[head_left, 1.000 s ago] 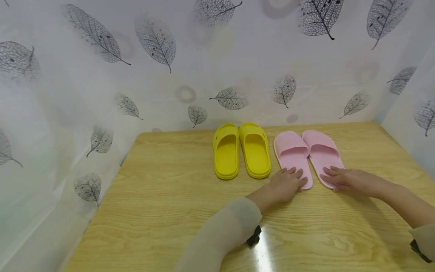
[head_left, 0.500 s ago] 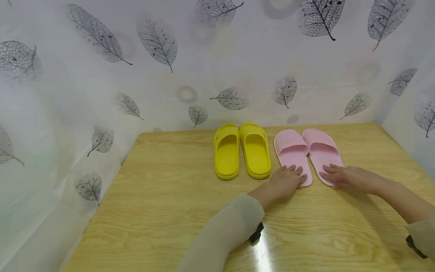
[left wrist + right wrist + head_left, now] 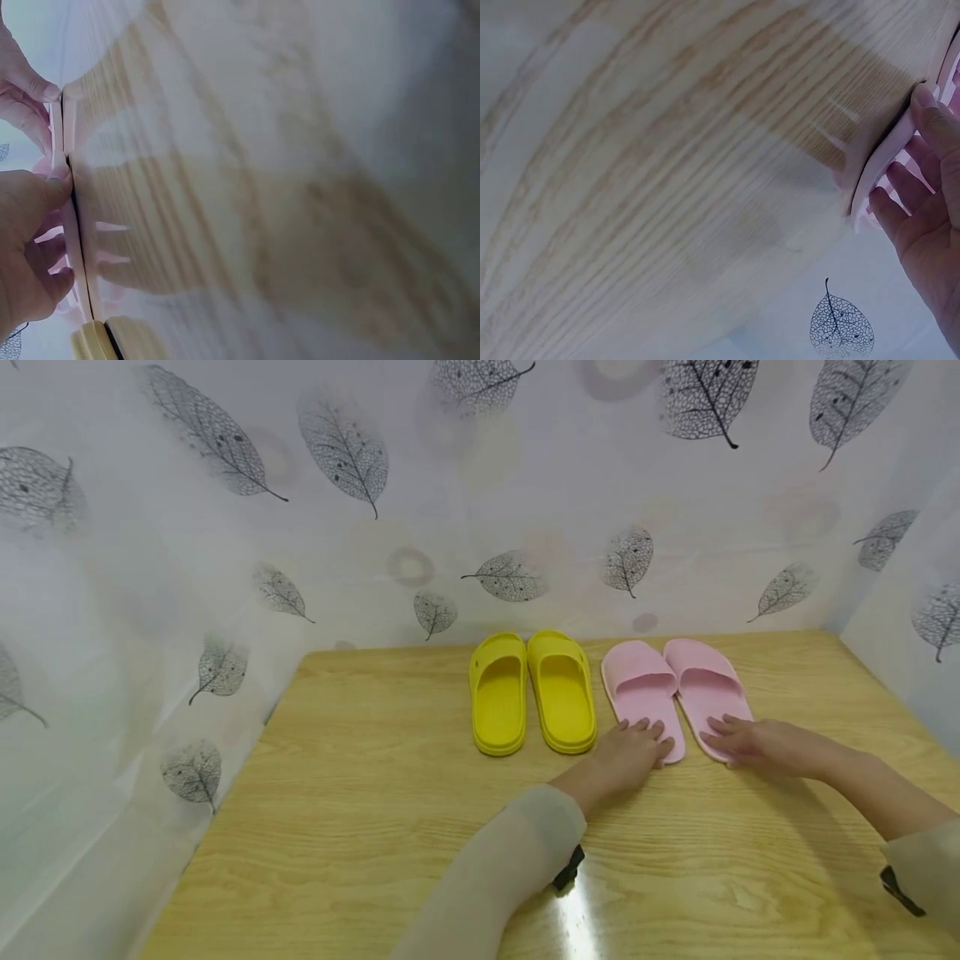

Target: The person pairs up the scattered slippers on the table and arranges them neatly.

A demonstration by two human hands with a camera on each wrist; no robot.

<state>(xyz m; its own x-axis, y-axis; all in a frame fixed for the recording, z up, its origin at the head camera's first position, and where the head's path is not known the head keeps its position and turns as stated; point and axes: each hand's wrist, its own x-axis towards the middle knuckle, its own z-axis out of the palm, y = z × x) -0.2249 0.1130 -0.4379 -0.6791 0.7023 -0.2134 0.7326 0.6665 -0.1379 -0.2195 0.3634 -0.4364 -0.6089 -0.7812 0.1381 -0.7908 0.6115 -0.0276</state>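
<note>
A pair of pink slippers lies flat, toes away from me, with their straps touching at the inner sides. My left hand (image 3: 628,756) rests its spread fingers on the heel part of the left pink slipper (image 3: 651,695). On the heel of the right pink slipper (image 3: 714,693) lie the fingers of my right hand (image 3: 772,750). In the left wrist view, the left thumb (image 3: 56,191) is at the slipper's heel edge. The right wrist view has the right thumb (image 3: 924,97) likewise at the heel edge, fingers over the insole.
A pair of yellow slippers (image 3: 499,706) stands just left of the pink pair, toes toward the back edge. All four sit on a wood-grain table (image 3: 360,793). Behind and at both sides hangs a white leaf-print sheet (image 3: 525,493).
Both hands have slid the pink slippers a little toward the back of the table, keeping them side by side. The yellow slippers have stayed put.
</note>
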